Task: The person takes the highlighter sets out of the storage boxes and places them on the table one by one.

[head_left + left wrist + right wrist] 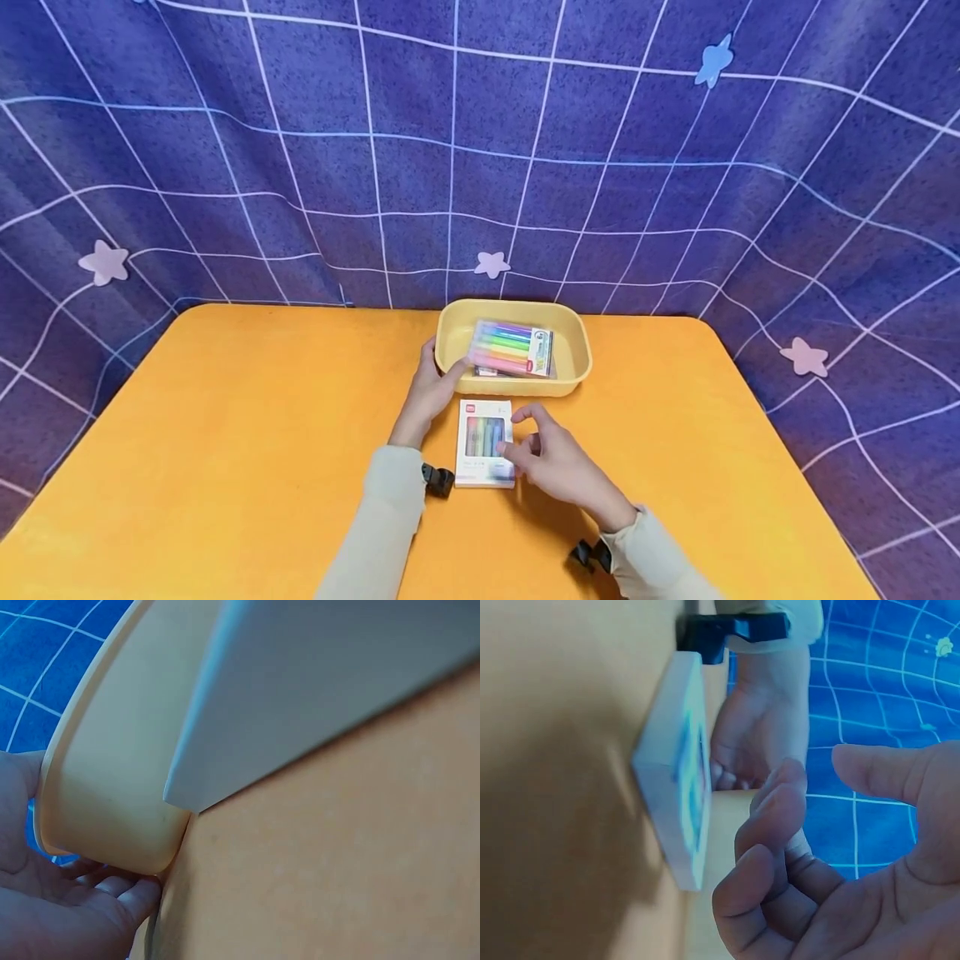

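Observation:
My left hand (433,385) grips the left end of a yellow plastic basket (583,354), thumb over its rim and fingers around the outside. In the left wrist view, those fingers lie along the basket wall (112,772), low by the table. A clear pack of rainbow-coloured pens (506,348) lies in the basket, over another item that is mostly covered. In front of the basket, a white box (485,475) with a window showing several pastel sticks lies flat. My right hand (558,462) hovers at the box's right side, fingers loosely bent, holding nothing; the right wrist view shows a gap.
The orange table (262,433) extends to both sides of the basket. Behind it hangs a blue grid-patterned curtain (420,183) with star shapes. A black wrist camera (437,481) on the left wrist sits close to the white box's left edge.

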The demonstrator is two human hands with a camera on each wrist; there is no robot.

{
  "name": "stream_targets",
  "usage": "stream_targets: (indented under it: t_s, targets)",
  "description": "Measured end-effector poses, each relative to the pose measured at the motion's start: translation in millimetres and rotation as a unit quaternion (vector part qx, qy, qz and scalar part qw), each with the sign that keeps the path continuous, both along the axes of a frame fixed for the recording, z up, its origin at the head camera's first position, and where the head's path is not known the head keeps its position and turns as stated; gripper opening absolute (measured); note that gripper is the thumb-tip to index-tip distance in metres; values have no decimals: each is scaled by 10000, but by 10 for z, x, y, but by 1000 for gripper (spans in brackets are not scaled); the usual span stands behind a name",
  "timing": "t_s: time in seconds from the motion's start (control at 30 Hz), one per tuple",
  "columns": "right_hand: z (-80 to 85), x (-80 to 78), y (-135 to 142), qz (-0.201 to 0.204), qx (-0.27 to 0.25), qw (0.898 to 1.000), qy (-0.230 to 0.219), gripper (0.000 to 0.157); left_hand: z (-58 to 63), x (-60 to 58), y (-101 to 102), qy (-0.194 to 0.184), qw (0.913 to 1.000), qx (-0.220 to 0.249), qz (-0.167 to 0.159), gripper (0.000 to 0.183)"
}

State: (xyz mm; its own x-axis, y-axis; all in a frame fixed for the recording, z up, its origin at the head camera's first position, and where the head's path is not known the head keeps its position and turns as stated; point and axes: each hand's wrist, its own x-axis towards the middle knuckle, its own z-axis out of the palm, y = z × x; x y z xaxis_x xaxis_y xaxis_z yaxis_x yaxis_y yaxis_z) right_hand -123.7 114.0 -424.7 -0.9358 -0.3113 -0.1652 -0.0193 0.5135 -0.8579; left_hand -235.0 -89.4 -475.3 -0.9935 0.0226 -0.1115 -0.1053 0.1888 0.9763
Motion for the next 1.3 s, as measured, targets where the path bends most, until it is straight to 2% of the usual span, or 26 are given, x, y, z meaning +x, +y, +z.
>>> stream_targets:
  t_s: [0.2,0.47,0.63,0.73,0.87,1.07,1.3]
  targets:
    - [110,-111,-57,97,39,9992,382,40,6,-9,-3,58,10000,12,13,80]
    - [260,-357,-28,3,15,9974,717,38,-5,16,32,54,10000,2,35,79]
    - [374,-556,70,-230,-31,9949,985,30,-16,17,52,30,9999,-146,54,79]
    - [431,-665,119,-451,-12,9925,1136,31,-6,-4,54,63,9997,-214,56,78]
    - [449,-777,177,-642,187,9895,1282,32,1,-28,50,61,9996,-269,57,78]
    - [442,-936,281,-664,241,9877,1393,29,0,-17,32,22,9996,-293,43,79]
    - [473,-1181,413,-831,572,9834,1507,28,-11,-27,49,37,9994,-348,-7,78]
